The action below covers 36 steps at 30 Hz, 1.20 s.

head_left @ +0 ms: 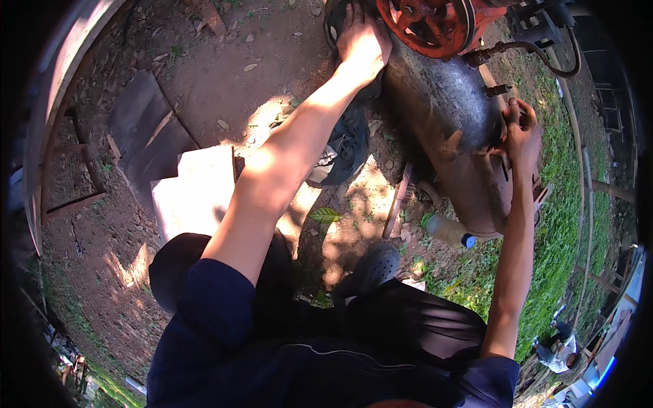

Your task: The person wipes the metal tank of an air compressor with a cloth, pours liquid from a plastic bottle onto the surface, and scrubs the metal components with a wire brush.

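Note:
My left hand rests on a dark rounded thing beside the tank, its fingers stretched forward; I cannot make out what that thing is. A worn, rusty metal tank of an air compressor lies to the right of it. Above the tank sits a red spoked pulley wheel. On the tank's right side, my right hand has its fingers bent together close to a small metal fitting. What those fingers hold, if anything, is hidden.
A bottle with a blue cap lies below the tank's near end. A dark bag-like bundle lies under my left arm. Flat dark sheets and a pale board are on the dirt. Another person is far off at lower right.

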Each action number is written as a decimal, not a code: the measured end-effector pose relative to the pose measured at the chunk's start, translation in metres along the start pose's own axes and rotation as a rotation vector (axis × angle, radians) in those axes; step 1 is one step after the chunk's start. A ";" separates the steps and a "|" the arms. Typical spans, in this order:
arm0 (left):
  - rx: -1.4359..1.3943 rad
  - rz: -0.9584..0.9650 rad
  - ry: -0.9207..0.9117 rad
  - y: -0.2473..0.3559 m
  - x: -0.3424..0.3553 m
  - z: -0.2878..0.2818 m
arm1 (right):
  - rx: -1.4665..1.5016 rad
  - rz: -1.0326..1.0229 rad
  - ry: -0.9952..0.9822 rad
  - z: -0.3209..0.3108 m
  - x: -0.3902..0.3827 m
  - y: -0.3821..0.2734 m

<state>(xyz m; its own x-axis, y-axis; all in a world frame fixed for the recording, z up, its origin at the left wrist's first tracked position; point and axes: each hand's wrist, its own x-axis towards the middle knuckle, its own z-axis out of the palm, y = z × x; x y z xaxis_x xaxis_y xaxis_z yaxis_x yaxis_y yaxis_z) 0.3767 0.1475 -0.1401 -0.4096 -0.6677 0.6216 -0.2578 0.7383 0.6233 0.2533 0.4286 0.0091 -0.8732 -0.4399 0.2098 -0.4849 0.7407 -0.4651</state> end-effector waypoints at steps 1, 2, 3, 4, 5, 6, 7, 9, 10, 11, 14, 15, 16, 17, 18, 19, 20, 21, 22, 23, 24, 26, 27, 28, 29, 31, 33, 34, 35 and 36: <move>-0.027 -0.055 -0.014 0.010 -0.016 0.001 | -0.008 0.002 -0.002 0.001 -0.003 -0.003; -0.040 -0.117 -0.065 0.028 -0.029 0.001 | 0.014 0.036 -0.024 -0.001 -0.001 0.004; -0.005 -0.135 -0.155 0.037 -0.041 -0.001 | 0.010 0.026 -0.021 -0.001 -0.001 0.007; 0.001 -0.095 -0.135 0.027 -0.039 0.002 | 0.007 0.016 -0.017 -0.001 -0.002 0.009; 0.009 -0.052 -0.101 0.012 -0.027 0.004 | 0.008 -0.005 -0.007 -0.001 0.003 0.009; 0.082 -0.002 -0.104 0.003 -0.008 0.001 | -0.004 -0.021 0.006 0.000 0.006 0.016; 0.100 0.023 -0.130 -0.001 0.004 -0.004 | -0.005 -0.027 0.012 0.000 0.005 0.019; 0.096 -0.008 -0.087 -0.002 0.003 -0.003 | 0.006 -0.051 0.019 0.002 0.008 0.010; 0.038 -0.061 -0.045 0.004 -0.016 -0.001 | 0.014 -0.017 -0.010 0.003 0.002 0.006; -0.017 -0.109 0.022 0.012 -0.032 0.002 | 0.006 -0.014 -0.016 0.003 0.007 0.004; 0.002 -0.107 -0.111 0.021 -0.034 -0.004 | 0.008 0.026 0.008 0.001 0.006 0.015; 0.023 -0.062 -0.088 0.002 -0.019 -0.002 | 0.030 -0.005 0.022 0.001 0.013 0.010; 0.079 0.003 -0.067 -0.013 0.000 -0.004 | 0.040 -0.017 0.022 0.001 0.010 0.010; 0.081 0.033 -0.013 -0.019 0.013 -0.006 | 0.050 -0.025 0.018 0.003 0.005 0.011; 0.054 -0.015 -0.065 -0.015 0.006 -0.006 | 0.039 -0.016 0.010 0.004 0.001 0.013; 0.029 -0.062 -0.118 -0.008 -0.008 -0.005 | 0.028 -0.007 0.002 0.006 -0.004 0.016; -0.031 -0.050 -0.090 0.008 -0.023 -0.003 | 0.010 -0.008 0.008 0.002 -0.001 0.017; -0.073 -0.032 -0.056 0.012 -0.035 -0.001 | 0.010 -0.016 0.012 0.002 0.003 0.013; -0.047 -0.044 -0.083 0.005 -0.040 0.006 | 0.003 0.015 -0.022 0.002 0.004 0.007; -0.020 -0.021 -0.065 0.001 -0.027 0.007 | 0.012 0.000 -0.001 0.000 0.006 0.008; 0.007 -0.002 -0.053 -0.005 -0.013 0.005 | 0.019 -0.009 0.015 0.001 0.006 0.014; -0.006 0.037 -0.053 -0.017 0.017 0.000 | 0.069 -0.035 0.032 0.004 0.008 0.016; -0.025 0.073 0.027 -0.013 0.014 0.000 | 0.052 -0.008 0.011 0.004 0.004 0.014; -0.060 -0.006 -0.027 -0.003 -0.004 0.000 | 0.035 0.019 -0.009 0.006 -0.002 0.011; -0.107 -0.079 -0.059 0.012 -0.017 0.002 | 0.012 0.030 -0.009 0.002 0.002 0.008; -0.074 -0.004 -0.100 0.015 -0.038 0.011 | -0.001 -0.027 0.020 0.001 0.007 0.022; -0.054 0.054 -0.100 -0.002 -0.012 0.003 | 0.013 0.008 0.008 0.003 0.006 0.013; -0.041 0.095 -0.087 -0.019 0.009 0.004 | -0.012 0.010 0.001 0.003 0.008 0.012; -0.077 0.123 -0.033 -0.024 0.030 0.000 | -0.007 0.015 -0.002 0.005 0.008 0.013; -0.224 -0.152 -0.311 -0.014 0.052 -0.004 | -0.025 0.029 0.009 -0.001 0.008 0.016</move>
<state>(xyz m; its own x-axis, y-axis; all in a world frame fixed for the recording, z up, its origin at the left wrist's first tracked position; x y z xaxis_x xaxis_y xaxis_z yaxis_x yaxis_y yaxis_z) 0.3623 0.1026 -0.1148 -0.6351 -0.6816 0.3633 -0.1524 0.5717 0.8062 0.2388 0.4372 0.0041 -0.8875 -0.4130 0.2045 -0.4600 0.7657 -0.4496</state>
